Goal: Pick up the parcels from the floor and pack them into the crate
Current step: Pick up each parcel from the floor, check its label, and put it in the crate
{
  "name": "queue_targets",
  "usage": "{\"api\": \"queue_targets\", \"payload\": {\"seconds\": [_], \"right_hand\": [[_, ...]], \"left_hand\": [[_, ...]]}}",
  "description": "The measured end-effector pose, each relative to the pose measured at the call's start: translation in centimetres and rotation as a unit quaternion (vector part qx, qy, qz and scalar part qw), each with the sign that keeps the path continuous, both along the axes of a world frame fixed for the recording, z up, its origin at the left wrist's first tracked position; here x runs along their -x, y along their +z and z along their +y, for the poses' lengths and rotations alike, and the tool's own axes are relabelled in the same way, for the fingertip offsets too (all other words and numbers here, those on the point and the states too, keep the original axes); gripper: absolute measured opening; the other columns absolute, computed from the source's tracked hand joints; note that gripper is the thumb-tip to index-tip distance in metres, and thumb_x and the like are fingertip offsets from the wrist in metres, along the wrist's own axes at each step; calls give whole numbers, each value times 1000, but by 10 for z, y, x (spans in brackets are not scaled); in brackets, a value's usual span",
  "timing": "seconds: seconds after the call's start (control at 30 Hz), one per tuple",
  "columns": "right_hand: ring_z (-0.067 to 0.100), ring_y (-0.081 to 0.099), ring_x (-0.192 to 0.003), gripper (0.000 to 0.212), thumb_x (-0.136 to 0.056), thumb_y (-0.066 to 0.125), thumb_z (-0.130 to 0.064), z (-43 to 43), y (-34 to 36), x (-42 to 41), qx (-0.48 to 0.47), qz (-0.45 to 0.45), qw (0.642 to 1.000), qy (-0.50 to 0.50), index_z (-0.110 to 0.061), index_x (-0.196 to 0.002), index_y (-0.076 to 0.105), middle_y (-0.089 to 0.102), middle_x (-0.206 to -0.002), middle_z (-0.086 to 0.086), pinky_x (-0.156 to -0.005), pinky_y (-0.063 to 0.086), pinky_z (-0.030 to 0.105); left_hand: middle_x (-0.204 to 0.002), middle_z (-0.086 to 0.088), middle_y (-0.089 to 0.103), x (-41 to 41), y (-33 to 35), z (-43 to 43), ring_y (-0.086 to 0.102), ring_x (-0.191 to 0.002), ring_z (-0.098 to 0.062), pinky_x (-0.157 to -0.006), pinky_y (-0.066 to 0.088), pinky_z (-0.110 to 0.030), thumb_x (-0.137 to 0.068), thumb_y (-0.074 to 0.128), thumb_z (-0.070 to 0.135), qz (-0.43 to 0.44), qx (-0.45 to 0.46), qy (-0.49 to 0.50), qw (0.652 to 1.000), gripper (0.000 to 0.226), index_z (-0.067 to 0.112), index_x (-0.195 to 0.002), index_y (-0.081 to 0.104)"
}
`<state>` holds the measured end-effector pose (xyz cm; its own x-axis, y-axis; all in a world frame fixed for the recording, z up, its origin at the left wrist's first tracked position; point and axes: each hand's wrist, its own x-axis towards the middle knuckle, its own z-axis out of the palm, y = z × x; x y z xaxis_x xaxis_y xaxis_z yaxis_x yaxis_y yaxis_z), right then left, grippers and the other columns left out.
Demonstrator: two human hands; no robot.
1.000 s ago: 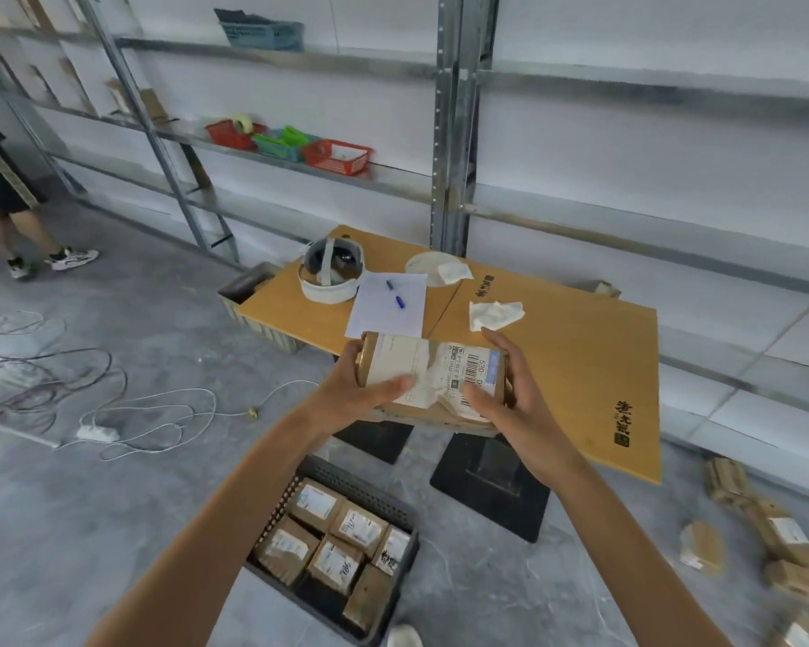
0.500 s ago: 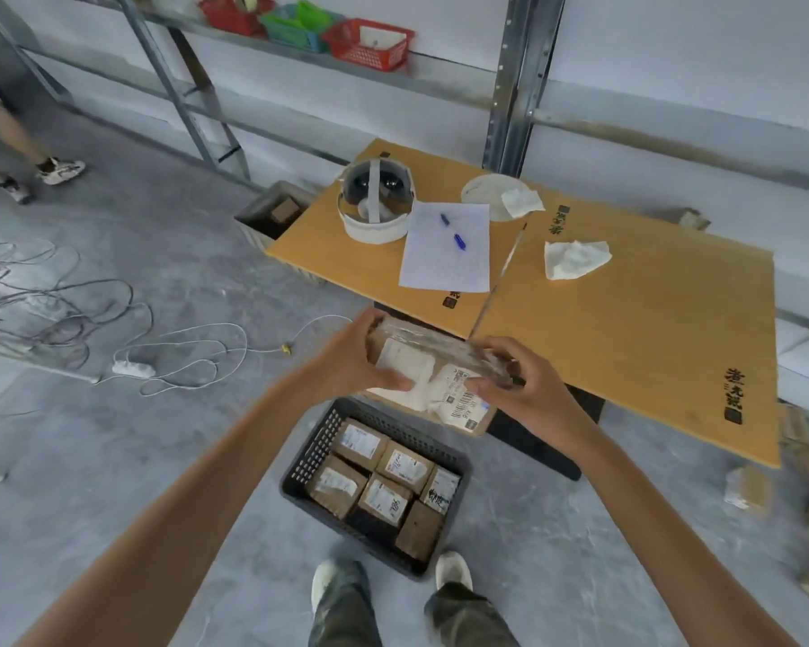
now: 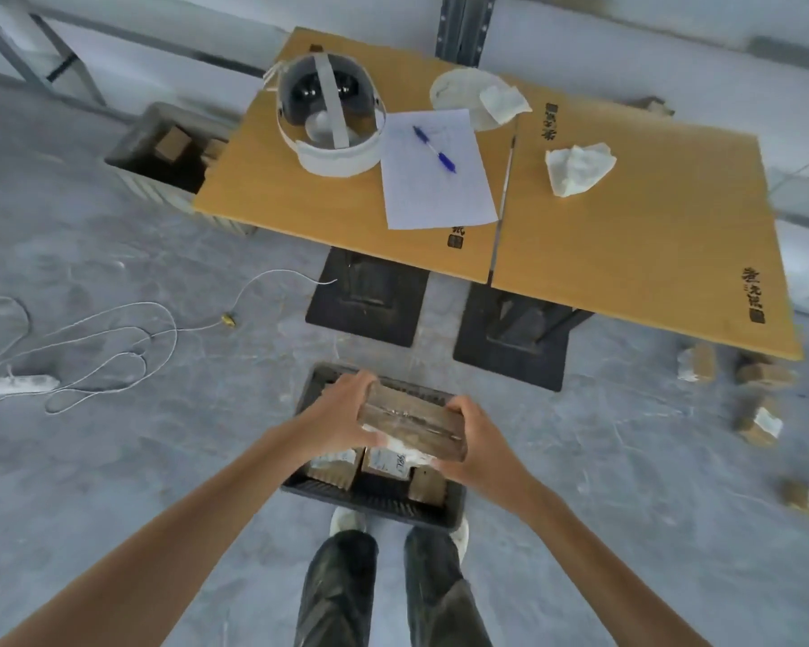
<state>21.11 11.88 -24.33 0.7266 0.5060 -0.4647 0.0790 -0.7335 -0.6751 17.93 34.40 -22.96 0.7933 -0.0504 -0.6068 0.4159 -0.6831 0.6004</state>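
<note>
Both hands, left hand (image 3: 342,420) and right hand (image 3: 475,441), have lowered the gripped brown parcel (image 3: 412,420) over the black crate (image 3: 379,499), so placing looks imminent.

Brown paper parcel (image 3: 412,420), glossy tape.

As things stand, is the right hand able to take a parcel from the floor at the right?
Probably not yet: the right hand and left hand both grip a parcel above the crate. Nothing else blocks the floor parcels.

A headset (image 3: 337,156), paper (image 3: 440,198) and pen (image 3: 434,149) lie on the table (image 3: 627,249)
</note>
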Motion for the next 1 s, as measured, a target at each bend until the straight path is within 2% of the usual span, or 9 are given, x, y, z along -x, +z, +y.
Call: {"api": "queue_targets", "payload": {"seconds": [0.13,0.3,0.43,0.53,0.63,0.7,0.8,0.87,1.0], "right_hand": [[4,48,-109,68,-69,78,-23,10,-97,35,10,51,998,-44,-32,-120,34,43,-120,-10,-95,47,21],[4,39,-125,70,-78,71,-24,17,-247,75,31,76,996,-30,-38,-132,29,32,-134,-12,-105,43,29],[9,29,-138,78,-83,69,-20,18,-372,83,75,73,994,-2,-37,-145,25,30,-146,-8,-114,33,34],[12,27,-140,82,-83,69,-19,19,-456,81,91,78,993,5,-37,-147,22,31,-149,-4,-115,31,36],[16,28,-139,78,-84,68,-22,19,-525,83,83,90,992,15,-28,-148,23,37,-146,1,-115,29,40],[18,30,-136,76,-86,66,-27,13,-561,88,84,105,991,22,-25,-148,23,38,-142,1,-113,30,44],[18,22,-142,70,-91,55,-36,-2,-596,98,71,121,990,35,-28,-150,18,26,-151,1,-115,27,48],[18,21,-143,62,-95,50,-22,-10,-609,102,81,100,990,52,-24,-150,21,25,-152,2,-116,26,45],[19,39,-131,53,-94,53,-17,-4,-622,96,84,41,989,110,-17,-144,34,36,-144,3,-109,38,36]], "left_hand": [[-128,0,46,21,-102,5,54,-103,-14,-86,50,-29,-86,63,34,104,95,103,985,63,21,-141,34],[-107,2,52,62,-239,-9,51,-85,-8,-61,40,-14,-85,60,9,129,89,207,966,49,16,-131,43],[-114,-1,56,82,-360,-10,61,-99,-24,-79,50,-32,-86,61,10,131,80,257,954,47,21,-128,45],[-125,0,55,87,-447,-8,60,-91,-16,-75,47,-23,-90,59,20,123,63,264,955,42,21,-130,45],[-135,-4,49,85,-519,-14,50,-119,-19,-96,45,-32,-91,54,20,121,35,238,963,47,16,-136,42],[-135,-6,48,84,-554,-22,44,-125,-21,-102,39,-31,-92,53,14,131,26,218,967,50,14,-139,39],[-129,-7,48,90,-595,-33,48,-115,-18,-94,38,-21,-93,48,4,154,18,174,973,53,17,-142,35],[-122,-8,54,92,-618,-36,54,-106,-16,-93,46,-24,-93,46,1,159,11,158,975,47,16,-137,41],[-110,-10,61,89,-646,-27,59,-78,-14,-65,51,-19,-92,51,4,168,-36,124,977,31,9,-122,48]]}}
